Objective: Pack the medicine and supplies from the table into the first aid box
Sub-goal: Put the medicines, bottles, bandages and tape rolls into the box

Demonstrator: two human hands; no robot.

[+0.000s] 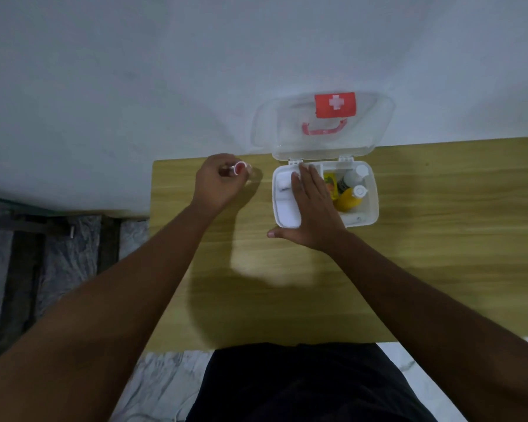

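The white first aid box [371,214] stands open on the wooden table [424,239], its clear lid [372,126] with a red cross label and red handle leaning back against the wall. My right hand [313,208] lies flat, fingers spread, over white packs [282,190] in the box's left compartment. The right compartment holds a yellow bottle [351,202], a dark bottle with a white cap [349,178] and a yellow packet [329,182]. My left hand [217,184] is closed around a small item with a red and white round end [240,168] at the table's far left.
A white wall rises right behind the table. The table's left edge runs close to my left hand; beyond it are a marbled floor and dark bars [22,269]. My dark clothing [302,385] fills the near edge.
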